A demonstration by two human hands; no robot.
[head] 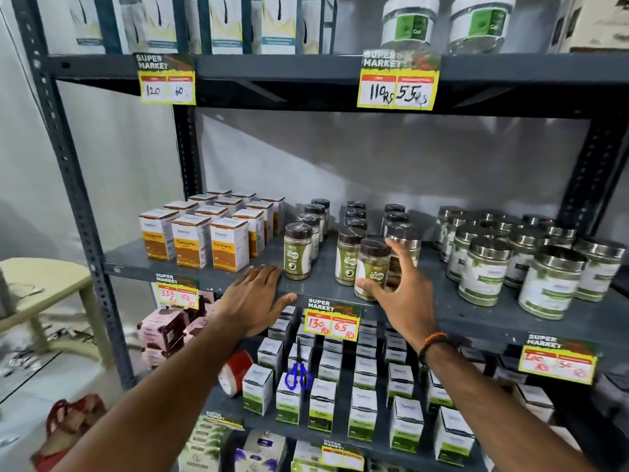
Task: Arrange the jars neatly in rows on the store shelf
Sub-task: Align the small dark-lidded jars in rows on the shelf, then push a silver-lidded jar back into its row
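Note:
Small dark-lidded jars with green labels stand in three rows running back on the grey middle shelf [476,316]. The left row's front jar [297,255] and the middle row's front jar [348,258] stand upright. My right hand [405,294] wraps thumb and fingers around the front jar of the right row [373,265], which sits at the shelf's front edge, slightly tilted. Another jar [403,235] stands just behind it against my fingertips. My left hand [257,298] lies flat, palm down, on the shelf's front edge, holding nothing, just left of the left row.
Orange Turmeric boxes [190,240] fill the shelf's left end, and bigger steel-lidded jars [485,270] crowd its right end. Price tags [332,323] hang from the edge. On the shelf below are white-green boxes, blue scissors [297,376] and a red tape roll [235,371]. A stool [51,281] stands at left.

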